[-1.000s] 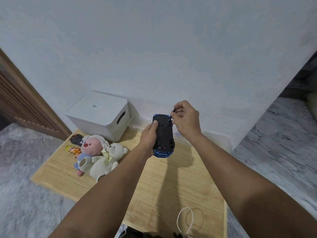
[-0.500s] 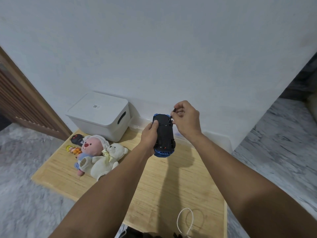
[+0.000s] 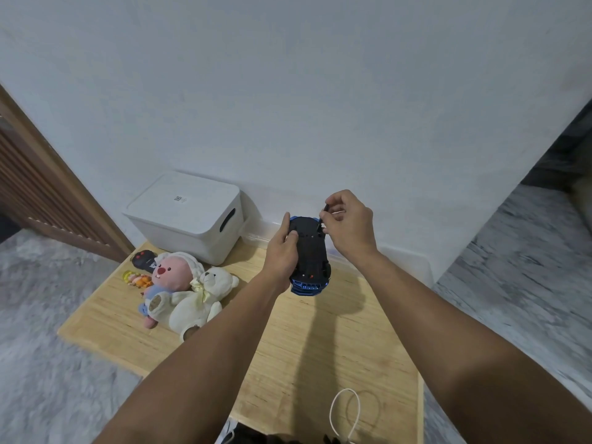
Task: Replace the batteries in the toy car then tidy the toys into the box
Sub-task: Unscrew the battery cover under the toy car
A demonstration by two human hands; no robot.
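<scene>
The toy car (image 3: 310, 256) is held up above the wooden table (image 3: 320, 347), upside down, its black underside facing the camera and its blue body showing at the near end. The left hand (image 3: 282, 254) grips it along the left side, thumb pressed on the underside and fingers curled round the far edge. The right hand (image 3: 347, 224) is at the car's far right corner, fingers curled and pinching a small dark screwdriver (image 3: 323, 216) whose tip meets the underside there. So the car sits between the 2 hands, the left carrying it, the right working from above and to the right.

On the table to the left lie 2 plush toys touching each other, a pink one (image 3: 171, 277) and a white bear (image 3: 198, 299); beside them a small colourful figure (image 3: 137, 278) and a black remote control (image 3: 145, 261). Behind these stands the white box (image 3: 185, 216), lid on, against the wall. A white cord (image 3: 347, 415) loops at the table's near edge
</scene>
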